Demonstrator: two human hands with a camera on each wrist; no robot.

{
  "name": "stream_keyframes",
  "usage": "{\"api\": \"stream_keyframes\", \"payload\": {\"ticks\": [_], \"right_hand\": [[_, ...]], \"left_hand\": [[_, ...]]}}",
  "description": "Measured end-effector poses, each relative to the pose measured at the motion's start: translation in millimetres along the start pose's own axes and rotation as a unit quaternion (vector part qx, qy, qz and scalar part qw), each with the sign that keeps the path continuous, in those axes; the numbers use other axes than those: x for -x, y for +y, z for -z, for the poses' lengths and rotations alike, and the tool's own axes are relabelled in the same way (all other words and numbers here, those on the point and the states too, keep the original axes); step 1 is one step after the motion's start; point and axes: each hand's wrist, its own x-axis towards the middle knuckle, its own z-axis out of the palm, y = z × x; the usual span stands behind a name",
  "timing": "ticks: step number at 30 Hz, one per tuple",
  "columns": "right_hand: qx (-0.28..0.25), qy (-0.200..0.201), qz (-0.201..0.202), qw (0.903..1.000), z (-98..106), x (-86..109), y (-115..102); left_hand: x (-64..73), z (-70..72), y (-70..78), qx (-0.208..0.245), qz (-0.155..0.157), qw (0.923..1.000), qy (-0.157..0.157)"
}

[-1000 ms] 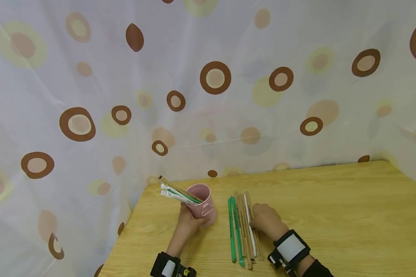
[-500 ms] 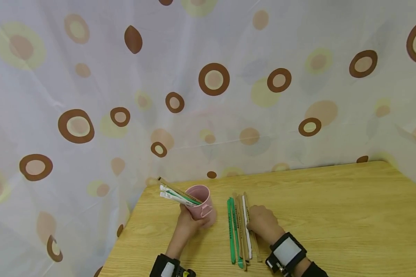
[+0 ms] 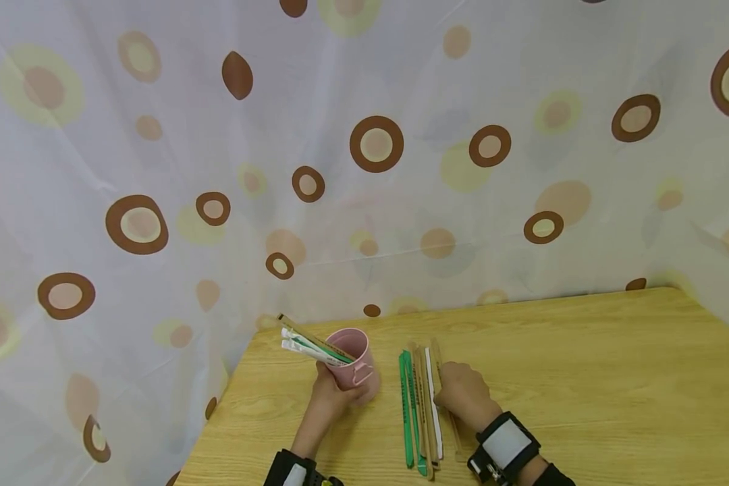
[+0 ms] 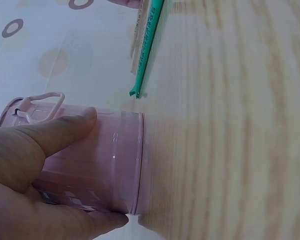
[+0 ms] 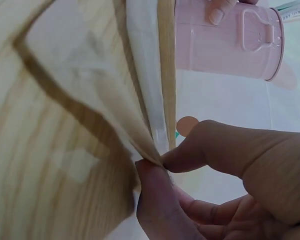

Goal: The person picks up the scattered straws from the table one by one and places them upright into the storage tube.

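Observation:
My left hand point(image 3: 334, 395) grips a pink metal bucket point(image 3: 370, 378) with a small side handle, thumb along its wall in the left wrist view. Several wrapped straws point(image 3: 306, 341), brown, green and white, stand in it, leaning left over its rim. Right of the bucket lies a row of paper-wrapped straws: green ones point(image 3: 407, 412) on the left, brown ones point(image 3: 422, 405), then a white one point(image 3: 434, 405). At the row's right side, my right hand point(image 3: 466, 391) pinches a brown wrapped straw point(image 5: 120, 107) between thumb and forefinger. In the head view the hand covers this straw's middle.
The wooden table point(image 3: 595, 378) extends to the right of my right hand. A pale curtain point(image 3: 401, 202) with brown ring patterns hangs along the back and left edges. Each wrist wears a black strap point(image 3: 504, 445) with a device.
The brown straw under my right hand has come apart from the row, its near end shifting right. The left hand keeps its grip on the bucket.

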Motion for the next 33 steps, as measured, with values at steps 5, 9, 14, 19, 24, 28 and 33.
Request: {"api": "stream_keyframes", "payload": {"ticks": [5,9,14,19,24,28,33], "right_hand": [[-0.013,0.016,0.001,0.9998,3,-0.8,-1],[-0.036,0.024,0.001,0.9991,8,-1.6,-4],[-0.054,0.046,0.014,0.9974,16,-1.7,-10],[-0.087,0.064,0.022,0.9939,30,0.8,-18],[-0.116,0.094,0.025,0.9885,45,4.4,-29],[-0.125,0.124,0.032,0.9838,58,6.5,-36],[-0.137,0.175,0.058,0.9732,73,10.3,-41]], "left_hand": [[0.3,-0.3,-1.3,0.013,-0.011,0.9998,-0.003],[2.5,-0.2,-0.3,0.004,-0.030,0.9995,0.007],[2.6,0.5,1.1,0.004,-0.025,0.9997,0.005],[1.3,0.3,2.1,0.008,-0.001,1.0000,-0.004],[2.6,0.9,3.0,0.012,-0.009,0.9999,-0.007],[2.0,0.3,0.9,0.012,-0.011,0.9998,-0.007],[1.3,0.0,-0.6,0.014,-0.008,0.9998,-0.007]]}}
